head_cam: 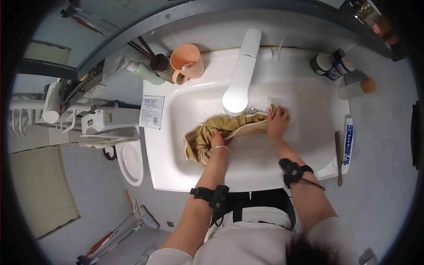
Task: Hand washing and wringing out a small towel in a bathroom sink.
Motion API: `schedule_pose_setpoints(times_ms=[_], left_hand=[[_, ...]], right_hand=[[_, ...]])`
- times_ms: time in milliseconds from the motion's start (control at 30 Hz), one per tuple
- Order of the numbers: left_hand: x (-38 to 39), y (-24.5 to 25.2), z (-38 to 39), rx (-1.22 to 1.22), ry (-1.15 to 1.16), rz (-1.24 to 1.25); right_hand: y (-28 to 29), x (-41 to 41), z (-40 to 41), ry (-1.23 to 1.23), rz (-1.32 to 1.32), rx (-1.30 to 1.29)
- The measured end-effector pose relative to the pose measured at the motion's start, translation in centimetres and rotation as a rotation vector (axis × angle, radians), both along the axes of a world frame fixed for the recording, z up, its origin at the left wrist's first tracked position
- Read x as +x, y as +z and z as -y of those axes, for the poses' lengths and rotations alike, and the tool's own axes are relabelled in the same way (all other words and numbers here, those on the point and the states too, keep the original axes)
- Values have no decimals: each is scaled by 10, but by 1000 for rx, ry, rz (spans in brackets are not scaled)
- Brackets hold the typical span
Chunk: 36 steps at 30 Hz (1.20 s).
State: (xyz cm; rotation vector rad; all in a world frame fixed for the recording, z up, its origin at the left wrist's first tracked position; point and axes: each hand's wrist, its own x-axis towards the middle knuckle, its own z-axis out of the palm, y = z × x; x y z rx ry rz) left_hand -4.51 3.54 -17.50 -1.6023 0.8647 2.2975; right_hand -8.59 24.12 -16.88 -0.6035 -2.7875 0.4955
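A wet olive-yellow cloth (218,124) with pale edging lies bunched across the white washbasin (251,154), below the white faucet (241,76). Water splashes around the spout's end. My left hand (218,140) grips the cloth near its middle, with some fingers hidden under the folds. At the cloth's right end, my right hand (278,122) has hold of a corner, fingers curled over it.
On the basin's back left stand an orange mug (187,63), a reed diffuser (162,64) and a green pump bottle (145,71). A white packet (151,112) rests on the left rim. Small jars (340,68), a comb (338,159) and a toothpaste tube (347,142) line the right.
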Motion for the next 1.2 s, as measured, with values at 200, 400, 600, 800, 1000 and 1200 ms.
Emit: schedule_pose_setpoints(times_ms=[200,400,600,800,1000,1200], left_hand=[[2,20,10,432,-230,-365],[12,2,8,469,-291,-460],[6,0,-20,328,-386,-342],[-2,21,-25,147,-276,-103],[1,4,0,760,-145,-638],[5,-23,-8,419,-337,-601]], right_hand=[[47,40,120,403,70,-808],[108,74,138,976,147,-446],[42,-3,67,426,342,-423],[10,-7,12,59,37,80],[65,50,129,558,16,-531],[89,42,112,691,188,-549]])
